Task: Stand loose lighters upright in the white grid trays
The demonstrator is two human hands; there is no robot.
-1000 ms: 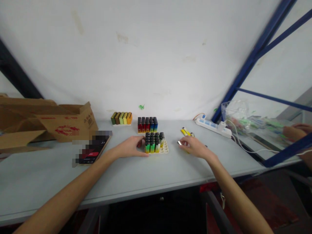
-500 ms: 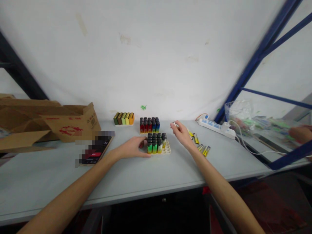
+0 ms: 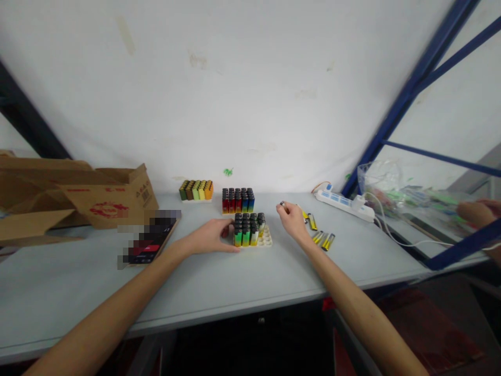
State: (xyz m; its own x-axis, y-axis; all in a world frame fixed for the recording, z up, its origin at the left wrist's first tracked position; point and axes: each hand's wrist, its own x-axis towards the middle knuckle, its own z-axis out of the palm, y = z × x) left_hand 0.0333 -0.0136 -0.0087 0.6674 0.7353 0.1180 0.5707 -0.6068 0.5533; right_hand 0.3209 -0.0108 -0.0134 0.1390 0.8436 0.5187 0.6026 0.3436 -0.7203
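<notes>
Near the middle of the table stands a white tray [image 3: 266,239] with upright lighters [image 3: 246,236], black-topped with green, clear and yellow bodies. Several holes on its right side are bare. My left hand [image 3: 213,236] curves round the tray's left end, thumb along the front and fingers behind. To the right of the tray, my right hand [image 3: 293,219] is raised with its fingers pinched on a small lighter [image 3: 282,203], mostly hidden by them. Loose yellow lighters [image 3: 327,242] lie on the table right of that hand, some partly behind it.
Behind stand a tray of red and blue lighters [image 3: 238,201] and one of green, brown and orange lighters [image 3: 196,190]. A cardboard box [image 3: 113,201] and a dark flat box [image 3: 154,237] lie left. A power strip [image 3: 344,204] and another person's hand [image 3: 475,213] are right.
My right hand has lowered slightly and turned, its pinch still closed. My left hand stays at the tray. The view has shifted a little, and the other person's hand has moved left.
</notes>
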